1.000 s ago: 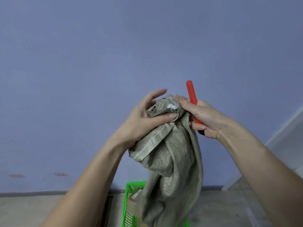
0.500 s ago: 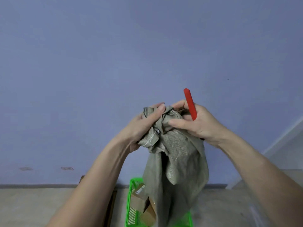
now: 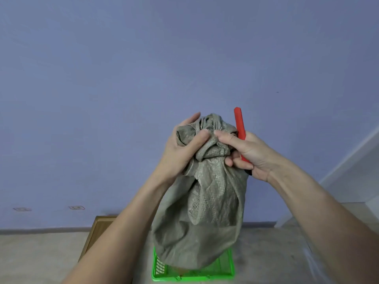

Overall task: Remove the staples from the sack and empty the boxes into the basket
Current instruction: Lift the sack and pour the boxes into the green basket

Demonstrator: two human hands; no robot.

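Note:
A grey-green woven sack [image 3: 207,212] hangs bunched in front of me, its lower end drooping over a bright green plastic basket [image 3: 223,272] on the floor. My left hand [image 3: 180,148] grips the gathered top of the sack from the left, thumb pressed into the folds. My right hand [image 3: 244,150] pinches the same bunch from the right and also holds a red-handled tool [image 3: 239,128] that sticks up past the fingers. The boxes are hidden by the sack; no staples can be made out.
A flat wooden board [image 3: 96,232] lies on the concrete floor left of the basket, against a blue-violet wall [image 3: 123,78]. A white wall or door frame [image 3: 352,160] angles in at the far right.
The sack has dropped lower and now covers the basket and the cardboard boxes seen before. Both hands have regripped the bunched top closer together; the view has tilted down.

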